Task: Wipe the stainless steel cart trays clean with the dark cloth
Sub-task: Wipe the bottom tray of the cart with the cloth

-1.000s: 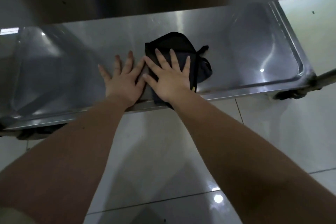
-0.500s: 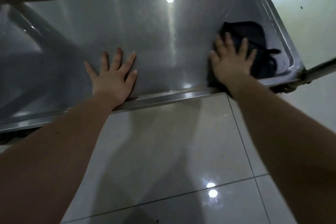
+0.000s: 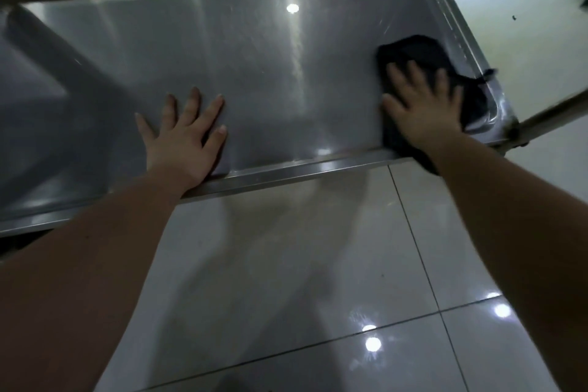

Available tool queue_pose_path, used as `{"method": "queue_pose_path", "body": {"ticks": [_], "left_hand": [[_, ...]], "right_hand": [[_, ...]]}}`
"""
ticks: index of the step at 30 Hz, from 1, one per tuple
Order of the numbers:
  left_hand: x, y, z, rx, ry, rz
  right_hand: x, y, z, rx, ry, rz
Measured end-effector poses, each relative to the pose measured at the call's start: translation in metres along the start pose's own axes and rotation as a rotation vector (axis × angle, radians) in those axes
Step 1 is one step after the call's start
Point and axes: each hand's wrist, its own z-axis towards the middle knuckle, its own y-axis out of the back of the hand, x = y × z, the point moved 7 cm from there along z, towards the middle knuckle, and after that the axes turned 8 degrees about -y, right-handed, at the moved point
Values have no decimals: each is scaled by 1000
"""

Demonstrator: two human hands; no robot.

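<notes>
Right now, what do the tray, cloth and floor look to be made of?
Tray: metal, likely stainless steel, brushed finish; streaky sheen, lamp glints. Cloth: dark soft fabric; it bunches under the right hand. Floor: glossy pale tiles, probably ceramic; grout lines, mirror-like light spots.

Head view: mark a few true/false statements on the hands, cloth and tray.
1. The right hand presses flat on the dark cloth. True.
2. The left hand grips the dark cloth. False: it rests flat on bare steel of the tray, well apart from the cloth.
3. The dark cloth sits at the tray's right end, near the front corner. True.
4. Both hands are curled into fists. False: both have their fingers straight and spread.
</notes>
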Motion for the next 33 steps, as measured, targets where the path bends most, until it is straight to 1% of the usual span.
{"method": "queue_pose_path", "body": {"ticks": [1, 3, 6, 7, 8, 11, 13, 15, 17, 18, 19, 20, 22, 24, 26, 28, 30, 32, 33], "left_hand": [[-1, -1, 0, -3, 0, 5], [-2, -2, 1, -4, -1, 19], [-4, -2, -1, 7, -2, 29], [-3, -1, -1, 9, -2, 25], [-2, -1, -2, 8, 2, 23], [0, 1, -2, 8, 4, 38], [0, 2, -3, 14, -4, 39], [0, 4, -4, 20, -10, 26], [-1, 8, -6, 18, -11, 12], [-5, 11, -6, 8, -21, 11], [-11, 16, -6, -9, -47, 21], [-19, 21, -4, -37, -92, 34], [-41, 33, 0, -105, -210, 14], [-67, 45, 9, -180, -302, -58], [-95, 55, 21, -239, -335, -87], [-123, 59, 37, -227, -339, -94], [-146, 52, 52, -118, -357, -102], [-157, 41, 62, -22, -353, -129], [-157, 38, 65, -3, -335, -155]], "right_hand": [[-24, 3, 6, 14, -87, 21], [-43, 3, 10, 13, -174, 23], [-11, -2, 2, 10, -203, 43], [9, -4, -4, 8, -177, 40], [35, -7, -10, 5, -114, 24], [120, -18, -44, 23, 160, -30], [163, -27, -75, 56, 336, -38], [183, -32, -100, 105, 495, -26], [181, -23, -111, 155, 584, 82], [173, -14, -110, 149, 561, 189], [160, -4, -106, 106, 484, 304], [142, 6, -100, 33, 364, 399], [105, 19, -94, -107, 108, 458], [82, 21, -97, -157, -70, 481], [72, 19, -102, -130, -144, 523], [69, 19, -107, -84, -143, 537], [63, 19, -114, -51, -148, 595], [54, 12, -123, 7, -206, 609], [50, 6, -128, 53, -239, 590]]}}
